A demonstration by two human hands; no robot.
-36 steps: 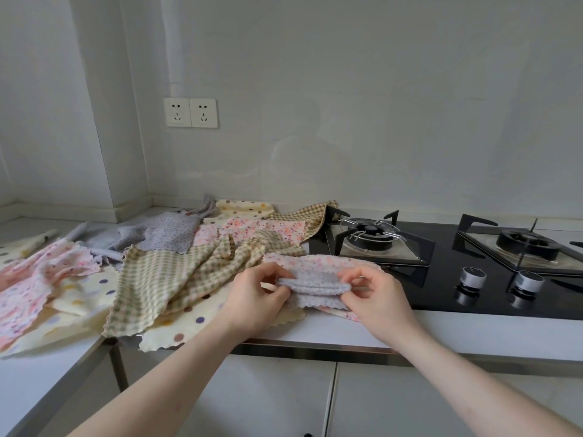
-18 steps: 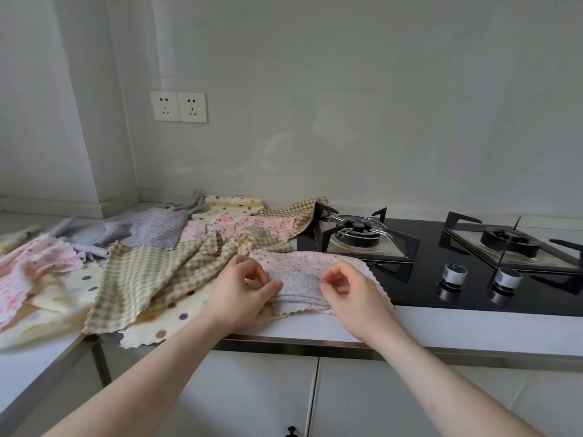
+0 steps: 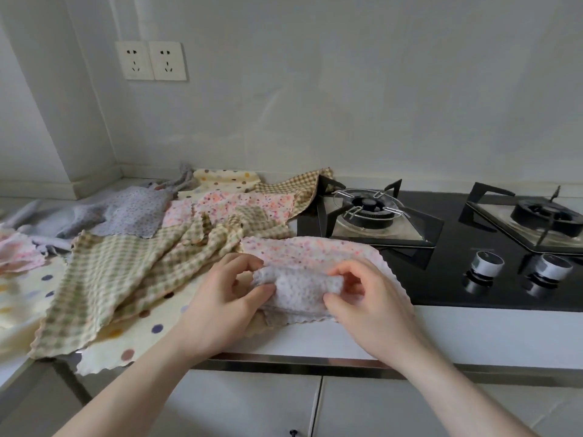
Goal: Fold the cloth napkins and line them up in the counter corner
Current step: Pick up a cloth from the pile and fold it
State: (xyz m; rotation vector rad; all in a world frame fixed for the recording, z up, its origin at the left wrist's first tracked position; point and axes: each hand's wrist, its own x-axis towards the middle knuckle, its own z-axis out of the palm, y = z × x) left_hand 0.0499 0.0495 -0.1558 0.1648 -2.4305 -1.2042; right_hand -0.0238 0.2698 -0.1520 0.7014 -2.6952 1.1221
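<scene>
Where hands (image 3: pixel 303 298) pinch, napkin (image 3: pixel 303 291) edge hidden.

Small grey speckled cloth napkin (image 3: pixel 303 290): soft, nubbly weave, matt, scalloped hem.
Green-checked cloth napkin (image 3: pixel 104 279), left of centre: waffle-textured, matt.
Black gas hob top (image 3: pixel 441 279), right: smooth, glossy, glass-like.
Round silver knobs (image 3: pixel 485 263): shiny metal look.
White counter front edge (image 3: pixel 473 329): smooth, faint sheen.
Wall (image 3: pixel 378 89): matt.

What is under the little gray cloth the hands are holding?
A pink flowery napkin lies under the gray cloth, with a checked edge peeking out below. The counter beneath them is covered.
</scene>
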